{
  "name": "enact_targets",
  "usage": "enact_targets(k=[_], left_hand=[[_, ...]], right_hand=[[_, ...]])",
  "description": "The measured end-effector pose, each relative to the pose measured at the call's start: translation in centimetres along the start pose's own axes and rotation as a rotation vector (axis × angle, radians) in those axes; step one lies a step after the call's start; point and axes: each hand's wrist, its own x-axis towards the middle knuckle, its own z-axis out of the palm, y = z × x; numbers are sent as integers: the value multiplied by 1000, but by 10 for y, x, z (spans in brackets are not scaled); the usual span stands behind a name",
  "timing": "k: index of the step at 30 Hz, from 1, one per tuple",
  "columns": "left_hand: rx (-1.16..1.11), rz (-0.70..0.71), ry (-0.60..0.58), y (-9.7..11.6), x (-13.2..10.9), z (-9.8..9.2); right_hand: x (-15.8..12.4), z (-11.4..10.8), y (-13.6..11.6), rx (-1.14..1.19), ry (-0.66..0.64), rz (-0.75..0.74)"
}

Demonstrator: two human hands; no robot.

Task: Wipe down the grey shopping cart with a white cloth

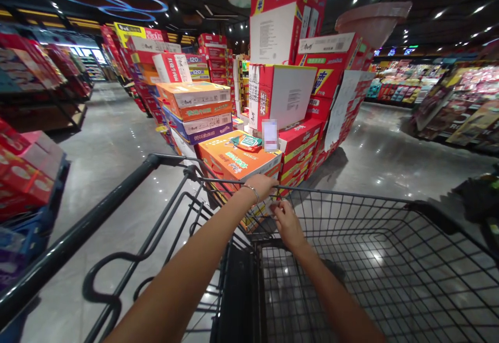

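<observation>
A black wire shopping cart (pixel 351 195) spreads across the lower view. Over its far rim reaches my left hand (pixel 262 184), a thin bracelet at the wrist and its fingers curled down round the rim. Just below and to the right, inside the basket, my right hand (pixel 287 222) is closed, with thumb and fingers pinched together close to the wire side. What lies between those fingertips is too small to make out. Past the rim stands an orange carton (pixel 218 148) bearing a green packet (pixel 247 142) and an upright whitish card (pixel 270 135).
Orange and purple cartons (pixel 206 99) are stacked behind. Tall red noodle cartons (pixel 290 93) rise to the right, with a pink tub (pixel 374 18) on top. Red boxes (pixel 27 171) stand at the left. Grey shiny floor (pixel 113 114) runs between the displays.
</observation>
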Motion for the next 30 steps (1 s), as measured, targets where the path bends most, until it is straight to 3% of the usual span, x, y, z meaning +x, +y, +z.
enact_targets(k=[5, 11, 17, 21, 26, 30], left_hand=[[18, 26, 2, -1, 2, 1], [30, 67, 2, -1, -5, -3], [139, 87, 28, -25, -32, -5], [220, -42, -84, -43, -45, -11], [251, -97, -138, -47, -49, -13], [276, -139, -140, -46, -48, -10]], right_hand=[[-15, 9, 6, -45, -184, 91], [-19, 5, 6, -82, -259, 100], [-29, -10, 12, -142, -415, 241], [-18, -27, 2, -90, -296, 127], [14, -35, -20, -27, -69, -44], [29, -31, -26, -39, -70, -99]])
